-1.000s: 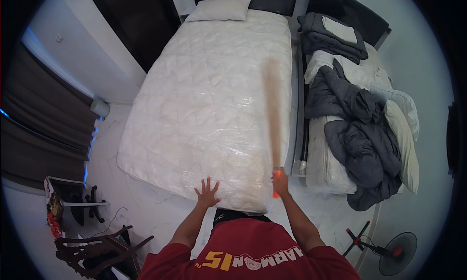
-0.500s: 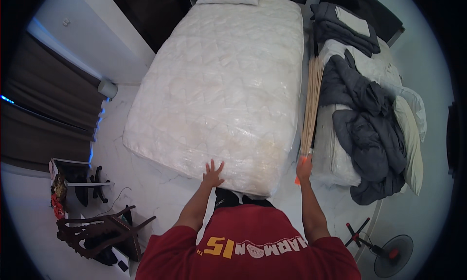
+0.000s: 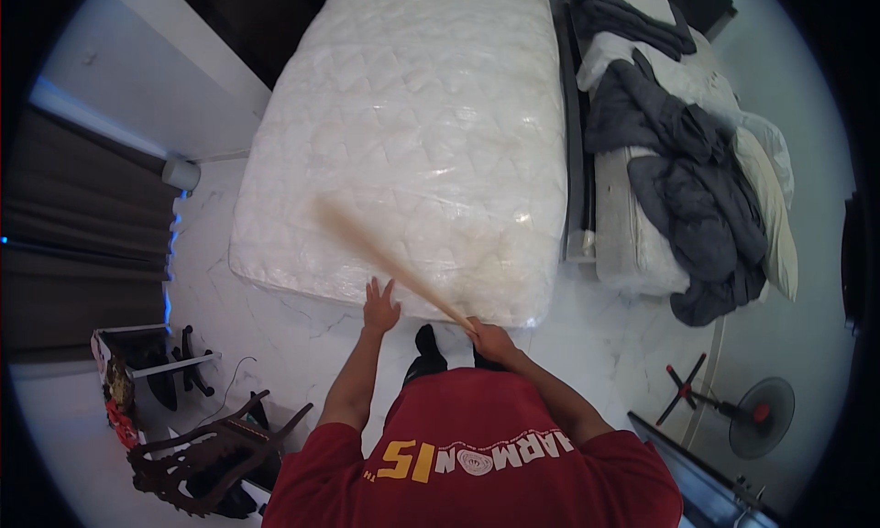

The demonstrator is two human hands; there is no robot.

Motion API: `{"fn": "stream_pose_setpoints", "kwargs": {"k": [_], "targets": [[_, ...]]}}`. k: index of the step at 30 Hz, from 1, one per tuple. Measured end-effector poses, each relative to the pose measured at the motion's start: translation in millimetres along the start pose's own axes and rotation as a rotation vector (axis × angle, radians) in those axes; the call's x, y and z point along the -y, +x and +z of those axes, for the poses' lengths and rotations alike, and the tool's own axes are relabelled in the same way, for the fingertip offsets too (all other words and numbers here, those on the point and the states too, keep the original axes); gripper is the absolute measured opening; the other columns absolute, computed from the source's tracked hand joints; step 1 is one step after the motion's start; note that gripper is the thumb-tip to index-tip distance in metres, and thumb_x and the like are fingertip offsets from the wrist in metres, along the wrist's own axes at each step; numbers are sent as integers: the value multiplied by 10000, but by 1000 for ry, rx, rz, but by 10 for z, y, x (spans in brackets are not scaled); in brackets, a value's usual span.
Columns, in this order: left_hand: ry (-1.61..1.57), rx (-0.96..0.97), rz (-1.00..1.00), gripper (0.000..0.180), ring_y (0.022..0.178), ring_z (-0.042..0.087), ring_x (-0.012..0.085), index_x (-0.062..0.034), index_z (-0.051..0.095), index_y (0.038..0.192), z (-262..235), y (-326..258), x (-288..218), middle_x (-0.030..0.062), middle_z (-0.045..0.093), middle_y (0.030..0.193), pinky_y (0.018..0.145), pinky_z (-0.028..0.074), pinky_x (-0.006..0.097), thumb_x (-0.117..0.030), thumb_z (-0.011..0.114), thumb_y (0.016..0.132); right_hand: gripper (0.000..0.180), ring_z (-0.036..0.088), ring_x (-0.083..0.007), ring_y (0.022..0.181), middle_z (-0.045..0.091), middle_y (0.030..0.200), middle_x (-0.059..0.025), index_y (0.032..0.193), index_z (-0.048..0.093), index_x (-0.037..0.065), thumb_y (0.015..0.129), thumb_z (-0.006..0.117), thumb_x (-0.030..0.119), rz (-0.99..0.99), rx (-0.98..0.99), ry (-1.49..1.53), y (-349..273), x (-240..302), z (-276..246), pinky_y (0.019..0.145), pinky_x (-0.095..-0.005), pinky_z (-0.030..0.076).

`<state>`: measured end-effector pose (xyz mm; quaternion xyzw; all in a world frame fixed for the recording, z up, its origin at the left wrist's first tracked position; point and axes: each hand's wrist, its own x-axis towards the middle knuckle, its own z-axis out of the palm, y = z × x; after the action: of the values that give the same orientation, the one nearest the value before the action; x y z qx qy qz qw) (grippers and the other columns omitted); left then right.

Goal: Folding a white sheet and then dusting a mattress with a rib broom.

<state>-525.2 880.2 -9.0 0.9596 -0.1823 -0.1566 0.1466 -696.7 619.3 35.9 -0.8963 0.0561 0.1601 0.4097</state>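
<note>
My right hand (image 3: pixel 493 341) is closed round the handle end of a stick broom (image 3: pixel 390 265), a bundle of thin tan sticks. The broom slants up and to the left over the near part of a white quilted mattress (image 3: pixel 412 134) in clear plastic. Its far end is smeared by motion, so I cannot tell whether it touches the surface. Fingers spread, my left hand (image 3: pixel 380 308) rests at the mattress's near edge and holds nothing.
To the right, a second bed (image 3: pixel 628 230) carries a rumpled dark grey duvet (image 3: pixel 683 166) and a pale pillow (image 3: pixel 768 221). A standing fan (image 3: pixel 761 416) is at lower right. At lower left lies a dark wooden chair (image 3: pixel 220 450); brown curtains (image 3: pixel 82 244) hang on the left.
My right hand has swung the broom from the gap between the beds leftward over the mattress. My left hand has shifted slightly left. The view has moved too.
</note>
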Motion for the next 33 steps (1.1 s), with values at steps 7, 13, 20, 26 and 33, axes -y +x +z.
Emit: {"fn": "stream_pose_setpoints", "kwargs": {"k": [7,13,20,26,33], "targets": [[89,259,56,818,1347,181,480,-380,178,1447,-260,73,269,229,125,1503,958,378,597,-295,644,781,319,626,-412,821,643,897,-223,1207,470,157,916,429,280,453,-160,-141,-199,-551,168,725,-545,483],[64,267,33,768,1370,162,432,-345,234,1438,-278,116,287,184,126,1514,988,303,639,-242,621,783,268,633,-406,670,637,702,-207,1072,495,53,927,483,279,556,-701,19,-387,-570,-86,624,-512,495],[37,174,146,791,1394,105,395,-281,225,1451,-408,218,187,149,100,1528,977,285,671,-229,617,766,257,648,-239,585,617,637,-116,1047,475,40,952,467,279,483,-669,360,44,269,156,519,-380,507],[87,380,130,895,1409,11,389,-325,89,1475,-418,284,263,118,-48,1546,979,249,706,-247,624,762,323,596,-440,843,635,855,-223,1115,491,103,926,432,359,418,-303,5,-175,103,512,727,-541,459],[84,409,123,913,1407,-8,400,-311,76,1478,-422,273,252,131,-61,1544,988,238,699,-233,625,752,259,618,-272,525,619,643,-145,1036,492,38,948,450,278,916,-1011,367,-1105,-740,270,513,-400,503]]}}
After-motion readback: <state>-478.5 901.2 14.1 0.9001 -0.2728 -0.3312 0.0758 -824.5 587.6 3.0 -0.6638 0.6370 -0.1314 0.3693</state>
